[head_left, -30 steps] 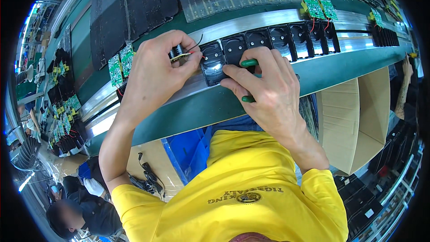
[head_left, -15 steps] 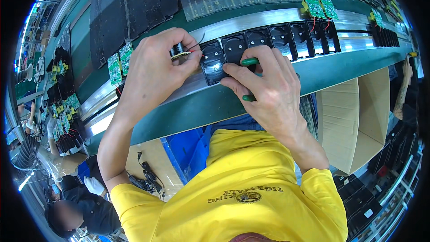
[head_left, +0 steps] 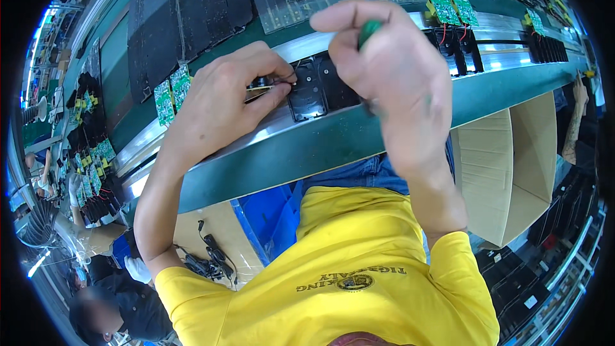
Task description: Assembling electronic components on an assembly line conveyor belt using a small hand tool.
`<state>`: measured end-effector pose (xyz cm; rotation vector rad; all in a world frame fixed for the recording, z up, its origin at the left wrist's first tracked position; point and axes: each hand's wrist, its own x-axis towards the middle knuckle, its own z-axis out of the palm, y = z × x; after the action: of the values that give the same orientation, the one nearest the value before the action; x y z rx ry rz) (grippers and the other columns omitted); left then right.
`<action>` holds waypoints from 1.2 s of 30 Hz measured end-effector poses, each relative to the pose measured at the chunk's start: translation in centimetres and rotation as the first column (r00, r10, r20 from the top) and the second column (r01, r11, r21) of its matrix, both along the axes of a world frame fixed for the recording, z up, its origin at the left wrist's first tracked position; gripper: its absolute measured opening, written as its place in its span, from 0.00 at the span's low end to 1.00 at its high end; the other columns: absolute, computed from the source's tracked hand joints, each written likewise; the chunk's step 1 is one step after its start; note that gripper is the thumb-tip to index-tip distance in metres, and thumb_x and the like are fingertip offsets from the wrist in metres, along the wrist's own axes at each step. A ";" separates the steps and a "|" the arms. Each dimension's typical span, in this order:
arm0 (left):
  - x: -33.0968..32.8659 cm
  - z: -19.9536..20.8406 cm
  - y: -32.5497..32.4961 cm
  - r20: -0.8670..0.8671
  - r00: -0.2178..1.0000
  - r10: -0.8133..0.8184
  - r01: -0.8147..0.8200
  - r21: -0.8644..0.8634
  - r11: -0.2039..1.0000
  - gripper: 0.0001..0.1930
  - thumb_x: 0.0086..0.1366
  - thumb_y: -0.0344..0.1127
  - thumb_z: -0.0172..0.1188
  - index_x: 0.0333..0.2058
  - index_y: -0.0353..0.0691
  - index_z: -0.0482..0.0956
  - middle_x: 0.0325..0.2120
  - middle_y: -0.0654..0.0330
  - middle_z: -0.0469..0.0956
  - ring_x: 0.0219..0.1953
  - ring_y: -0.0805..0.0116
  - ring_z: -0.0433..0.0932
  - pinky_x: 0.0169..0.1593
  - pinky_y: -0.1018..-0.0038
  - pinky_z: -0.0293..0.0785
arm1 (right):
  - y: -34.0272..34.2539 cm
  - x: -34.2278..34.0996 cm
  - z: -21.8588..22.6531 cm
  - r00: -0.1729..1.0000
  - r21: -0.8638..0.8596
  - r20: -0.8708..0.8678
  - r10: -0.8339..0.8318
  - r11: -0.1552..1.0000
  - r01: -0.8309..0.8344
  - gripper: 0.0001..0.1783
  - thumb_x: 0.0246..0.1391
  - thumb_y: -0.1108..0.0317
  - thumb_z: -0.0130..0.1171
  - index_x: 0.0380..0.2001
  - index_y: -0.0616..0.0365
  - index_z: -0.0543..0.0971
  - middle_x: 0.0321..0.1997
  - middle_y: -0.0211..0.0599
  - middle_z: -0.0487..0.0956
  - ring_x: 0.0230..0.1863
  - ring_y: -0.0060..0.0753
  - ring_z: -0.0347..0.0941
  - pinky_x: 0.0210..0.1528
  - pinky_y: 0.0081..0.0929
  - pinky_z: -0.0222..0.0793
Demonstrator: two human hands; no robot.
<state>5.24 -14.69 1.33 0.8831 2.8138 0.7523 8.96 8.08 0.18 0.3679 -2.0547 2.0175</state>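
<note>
My left hand (head_left: 221, 99) is closed, pinching a small circuit board (head_left: 257, 93) with thin wires beside the leftmost black plastic case (head_left: 308, 99). Most of the board is hidden by the fingers. That case lies in a row of similar open black cases on a metal rail. My right hand (head_left: 407, 80), smeared by motion, is raised over the row and covers its middle cases. In its grip is a green-handled tool, probably pliers, with one green handle (head_left: 369, 32) showing by the thumb; its working end is hidden.
Green circuit boards (head_left: 451, 8) stand by the cases at right, with more boards (head_left: 172, 95) at left. The metal rail (head_left: 503, 63) runs along the green bench (head_left: 269, 170). An open cardboard box (head_left: 490, 173) stands right of me. A person (head_left: 138, 298) is at lower left; another's arm (head_left: 572, 125) shows at right.
My right hand has lifted up and away from the leftmost cases with the green-handled tool. My left hand keeps its pinch on the board, almost in place.
</note>
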 end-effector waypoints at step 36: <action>1.8 -1.7 0.3 -0.331 0.944 -0.005 -0.003 -0.022 1.000 0.03 0.72 0.29 0.72 0.40 0.43 0.86 0.43 0.64 0.81 0.37 0.64 0.83 0.38 0.69 0.78 | 1.2 0.1 0.8 0.955 0.373 -0.295 -0.036 0.916 0.149 0.23 0.64 0.71 0.75 0.62 0.52 0.91 0.43 0.29 0.80 0.39 0.27 0.71 0.42 0.28 0.71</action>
<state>7.03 -14.39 -0.41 1.1015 3.1010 0.6203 9.01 9.27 0.96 0.5804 -2.2292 1.3924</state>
